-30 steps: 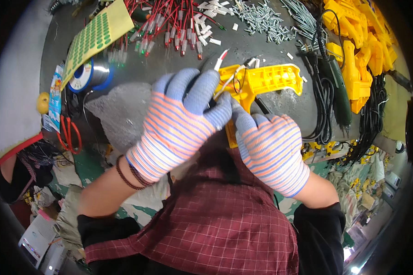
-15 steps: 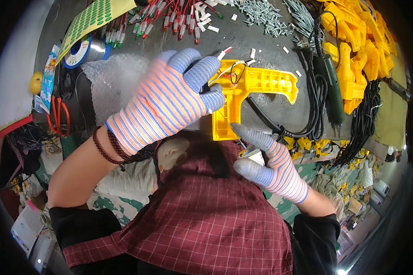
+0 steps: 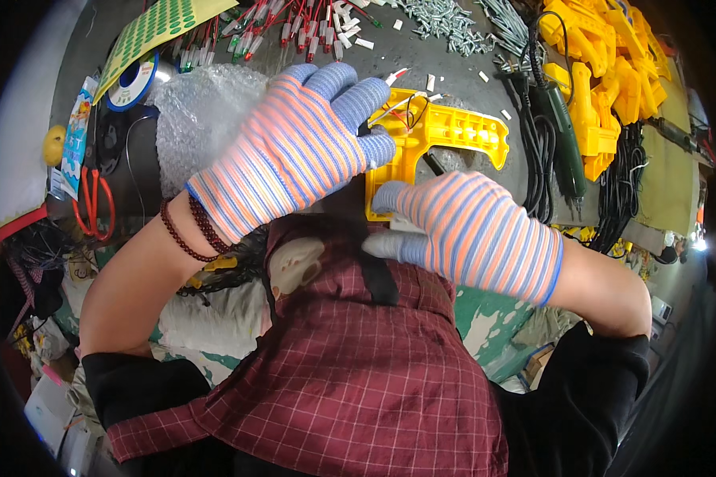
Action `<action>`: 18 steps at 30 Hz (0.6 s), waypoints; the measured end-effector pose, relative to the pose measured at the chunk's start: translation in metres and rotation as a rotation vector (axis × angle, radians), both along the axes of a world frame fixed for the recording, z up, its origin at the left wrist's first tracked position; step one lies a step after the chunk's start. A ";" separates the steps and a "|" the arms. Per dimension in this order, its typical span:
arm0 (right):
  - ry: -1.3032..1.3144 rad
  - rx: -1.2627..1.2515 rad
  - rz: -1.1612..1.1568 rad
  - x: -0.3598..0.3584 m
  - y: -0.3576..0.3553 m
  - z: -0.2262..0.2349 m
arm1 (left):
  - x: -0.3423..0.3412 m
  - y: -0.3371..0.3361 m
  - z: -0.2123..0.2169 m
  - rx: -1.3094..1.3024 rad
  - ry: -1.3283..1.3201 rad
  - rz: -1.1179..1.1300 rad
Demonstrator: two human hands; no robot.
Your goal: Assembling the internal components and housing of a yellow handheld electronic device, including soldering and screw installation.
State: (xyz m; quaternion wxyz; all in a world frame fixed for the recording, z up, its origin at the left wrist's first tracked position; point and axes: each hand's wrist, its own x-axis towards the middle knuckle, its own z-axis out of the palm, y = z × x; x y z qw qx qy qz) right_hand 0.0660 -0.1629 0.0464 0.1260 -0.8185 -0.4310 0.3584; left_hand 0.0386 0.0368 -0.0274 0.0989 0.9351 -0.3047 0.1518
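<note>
A yellow plastic housing half point(image 3: 463, 129), shaped like a tool handle with a hooked arm, lies open side up at the table's near edge. Thin white, red and black wires run in its upper part. My left hand point(image 3: 298, 151), in a striped knit glove, closes its thumb and fingers on the housing's left side. At the lower end of the housing, my gloved right hand point(image 3: 481, 230) pinches a small white block point(image 3: 406, 226) between thumb and fingers. The fingers cover most of the block, so its kind does not show.
Bubble wrap point(image 3: 207, 119), a solder spool point(image 3: 133, 84) and orange-handled scissors point(image 3: 95, 203) lie left. Red-wired indicator lights point(image 3: 314, 32) and screws point(image 3: 445, 28) sit at the back. A green electric screwdriver point(image 3: 565, 147), black cables point(image 3: 539, 159) and piled yellow housings point(image 3: 601, 71) are right.
My right hand has moved up and left, bringing the white block to the lower end of the housing. The left hand keeps its hold on the housing.
</note>
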 end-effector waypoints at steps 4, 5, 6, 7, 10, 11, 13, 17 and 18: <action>-0.379 -0.225 0.045 -0.025 0.004 0.018 | 0.002 -0.001 -0.004 -0.015 0.006 0.001; -0.581 -0.085 0.133 -0.028 -0.001 0.017 | 0.003 -0.002 -0.004 -0.022 -0.001 0.009; -0.780 0.059 0.221 -0.029 -0.007 0.015 | 0.002 -0.002 -0.004 -0.026 -0.003 0.012; -0.857 0.208 0.258 -0.024 -0.010 0.003 | 0.002 -0.002 -0.004 -0.027 0.003 0.029; -0.769 0.255 0.371 -0.009 -0.015 -0.008 | 0.003 0.000 -0.004 -0.032 -0.003 0.028; -0.691 0.286 0.316 -0.006 -0.017 -0.007 | 0.003 0.000 -0.003 -0.038 -0.001 0.017; -0.708 0.218 0.243 -0.010 -0.019 0.001 | 0.003 -0.001 -0.003 -0.046 0.000 0.007; -0.794 0.190 0.193 -0.017 -0.013 0.002 | 0.003 0.000 -0.005 -0.042 -0.006 0.024; -0.837 0.225 0.235 -0.018 -0.010 0.002 | 0.003 0.000 -0.006 -0.049 -0.003 0.036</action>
